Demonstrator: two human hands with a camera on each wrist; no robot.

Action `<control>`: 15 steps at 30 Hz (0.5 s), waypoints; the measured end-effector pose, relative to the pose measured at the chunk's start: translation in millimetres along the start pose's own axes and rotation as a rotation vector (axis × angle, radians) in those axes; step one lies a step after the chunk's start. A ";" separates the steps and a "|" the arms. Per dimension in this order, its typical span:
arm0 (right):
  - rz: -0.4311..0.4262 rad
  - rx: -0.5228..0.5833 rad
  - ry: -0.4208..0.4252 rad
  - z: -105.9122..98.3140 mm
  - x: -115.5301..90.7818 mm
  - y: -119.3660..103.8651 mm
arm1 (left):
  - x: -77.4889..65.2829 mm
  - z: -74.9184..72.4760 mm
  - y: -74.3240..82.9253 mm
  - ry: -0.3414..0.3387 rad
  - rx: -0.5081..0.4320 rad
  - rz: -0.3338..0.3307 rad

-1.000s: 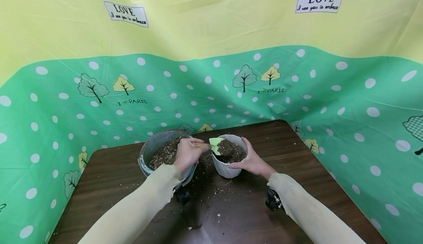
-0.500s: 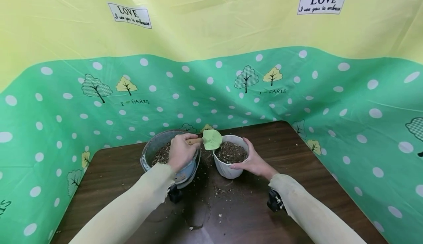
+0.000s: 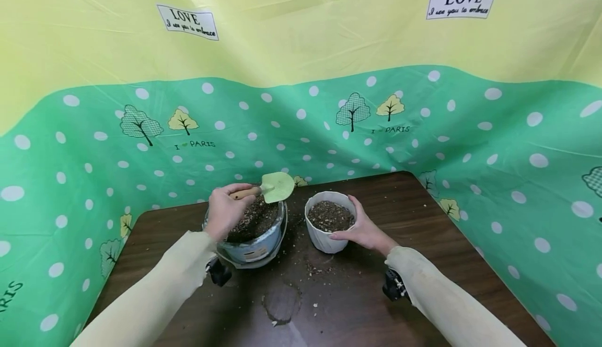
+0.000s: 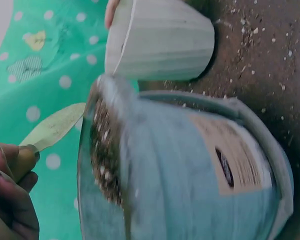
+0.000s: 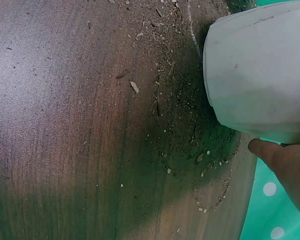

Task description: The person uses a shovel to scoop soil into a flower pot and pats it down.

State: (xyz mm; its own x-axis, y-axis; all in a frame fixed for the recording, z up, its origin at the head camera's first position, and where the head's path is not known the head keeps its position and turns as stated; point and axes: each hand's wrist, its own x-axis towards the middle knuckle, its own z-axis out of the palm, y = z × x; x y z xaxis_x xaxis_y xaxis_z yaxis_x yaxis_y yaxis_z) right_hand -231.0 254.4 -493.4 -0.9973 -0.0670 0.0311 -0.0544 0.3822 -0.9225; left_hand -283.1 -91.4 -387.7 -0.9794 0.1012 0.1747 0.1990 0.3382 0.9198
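My left hand grips the wooden handle of a small trowel with a pale green blade, raised over a blue-grey bucket. Dark potting soil lies in the bucket, and a paper label shows on its side in the left wrist view. To the right stands a white plant pot, upright on the table and filled with soil nearly to its rim. My right hand holds this pot from its right side, thumb at the near rim and fingers behind. In the right wrist view a finger lies along the pot's wall.
The dark wood-grain table carries scattered soil crumbs in front of the pot and a ring-shaped dirt mark nearer me. A green and yellow dotted curtain encloses the table at the back and sides.
The trowel tipped its soil into the white pot, then my left hand carried it left and up over the bucket, blade turned over. My right hand stays on the pot.
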 end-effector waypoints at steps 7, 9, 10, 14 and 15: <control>0.011 -0.021 0.003 -0.1 -0.5 1.2 | 1.8 -31.6 -6.1 0.078 0.019 -0.008; 0.014 -0.027 0.001 -0.3 -0.6 2.6 | 1.6 -40.1 -9.3 0.099 0.046 0.000; 0.012 -0.029 0.000 -0.5 -0.7 3.1 | 1.3 -44.4 -11.2 0.105 0.060 0.005; 0.002 -0.031 -0.005 -0.5 -0.6 3.3 | -0.4 -60.5 -19.5 0.120 0.130 0.036; 0.000 -0.033 -0.007 -0.5 -0.4 3.2 | -1.1 -64.0 -21.4 0.119 0.150 0.050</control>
State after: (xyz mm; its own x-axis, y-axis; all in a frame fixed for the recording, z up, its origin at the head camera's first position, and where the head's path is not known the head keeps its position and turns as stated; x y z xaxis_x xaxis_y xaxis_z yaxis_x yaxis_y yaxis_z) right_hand -230.7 256.1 -496.2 -0.9969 -0.0732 0.0288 -0.0565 0.4125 -0.9092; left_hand -288.5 -158.6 -385.1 -0.9635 0.0134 0.2674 0.2418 0.4724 0.8476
